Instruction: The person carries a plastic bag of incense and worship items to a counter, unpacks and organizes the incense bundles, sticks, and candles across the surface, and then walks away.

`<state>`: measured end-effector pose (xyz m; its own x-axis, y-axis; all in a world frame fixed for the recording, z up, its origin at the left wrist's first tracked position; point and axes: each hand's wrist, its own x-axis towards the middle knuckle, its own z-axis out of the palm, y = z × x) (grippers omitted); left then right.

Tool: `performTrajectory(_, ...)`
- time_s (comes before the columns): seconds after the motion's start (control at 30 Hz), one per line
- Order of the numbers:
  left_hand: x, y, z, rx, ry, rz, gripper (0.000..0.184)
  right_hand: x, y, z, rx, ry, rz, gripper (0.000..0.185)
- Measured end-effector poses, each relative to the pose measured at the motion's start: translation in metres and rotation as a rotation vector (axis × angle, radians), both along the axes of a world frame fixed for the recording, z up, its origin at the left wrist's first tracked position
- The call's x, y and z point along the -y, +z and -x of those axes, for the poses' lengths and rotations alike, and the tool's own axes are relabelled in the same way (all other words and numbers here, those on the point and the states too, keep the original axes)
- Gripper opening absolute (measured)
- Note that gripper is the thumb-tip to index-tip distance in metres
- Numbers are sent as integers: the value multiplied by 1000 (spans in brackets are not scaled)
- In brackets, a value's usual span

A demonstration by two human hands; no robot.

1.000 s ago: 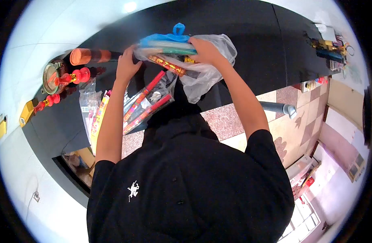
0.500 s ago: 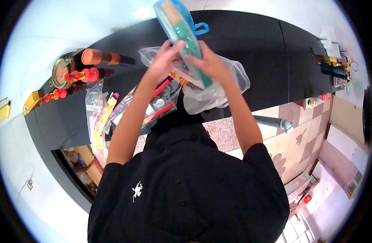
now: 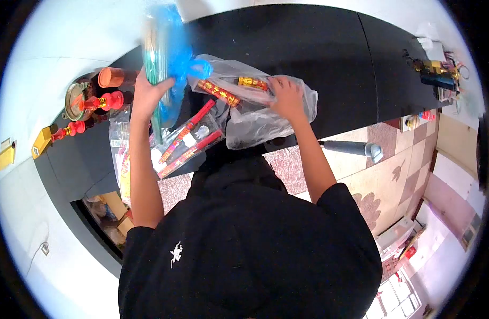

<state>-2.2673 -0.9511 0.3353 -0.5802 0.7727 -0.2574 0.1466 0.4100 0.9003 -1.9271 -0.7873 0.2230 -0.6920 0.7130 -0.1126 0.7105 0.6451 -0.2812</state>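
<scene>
My left hand (image 3: 151,95) is closed round a green and clear plastic-wrapped bundle (image 3: 157,56), held upright above the black table, with a blue plastic bag (image 3: 176,69) hanging on it. My right hand (image 3: 287,97) lies with spread fingers on a clear plastic bag (image 3: 255,125). Inside or under this bag's film are a red and gold roll (image 3: 218,92) and a shorter yellow and red roll (image 3: 252,83). Between my arms, a clear packet with red sticks (image 3: 191,133) rests near the table's front edge.
Red candle holders (image 3: 103,101), an orange cylinder (image 3: 111,77) and a round glass-lidded container (image 3: 77,101) stand at the left. A yellow box (image 3: 42,142) is further left. Assorted items (image 3: 436,74) lie at the far right of the black table (image 3: 319,48).
The wrapped bundle, earlier between both hands, has moved left in my left hand alone. My right hand has let it go and come down on the clear bag.
</scene>
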Motion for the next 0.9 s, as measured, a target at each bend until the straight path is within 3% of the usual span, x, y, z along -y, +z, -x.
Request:
performTrajectory(0.07, 13, -4, -3, -177, -55, 100, 54, -6, -1, -6, 45, -31, -5, 66)
performTrajectory(0.13, 30, -38, 0, -323, -70, 239, 66, -14, 9, -5, 105, -87, -37, 64)
performTrajectory(0.23, 57, -66, -6, -451, -71, 460, 70, -19, 34, 6, -277, 35, -5, 59)
performTrajectory(0.33, 83, -103, -10, -468, -37, 532, 72, -8, -4, 27, -402, 288, -11, 56)
performTrajectory(0.43, 92, -125, -13, -455, 3, 614, 73, 0, -27, 47, -319, 230, -119, 51)
performTrajectory(0.5, 87, -136, -11, -461, 16, 637, 74, -7, -20, 53, -195, 134, -54, 48)
performTrajectory(0.6, 71, -148, -9, -531, 34, 599, 75, -19, -24, 56, -53, 92, 72, 49)
performTrajectory(0.73, 43, -125, -29, -1042, 75, 310, 67, -37, -30, 54, 60, -51, 243, 53)
performTrajectory(0.77, 32, -118, -39, -969, 85, 138, 56, -41, -22, 53, 45, -115, 301, 56)
performTrajectory(0.87, 1, -96, -68, -996, -583, -119, 46, -52, -4, 40, -36, -248, 430, 66)
performTrajectory(0.9, -5, -104, -78, -990, -665, -81, 43, -56, -10, 33, -89, -245, 440, 69)
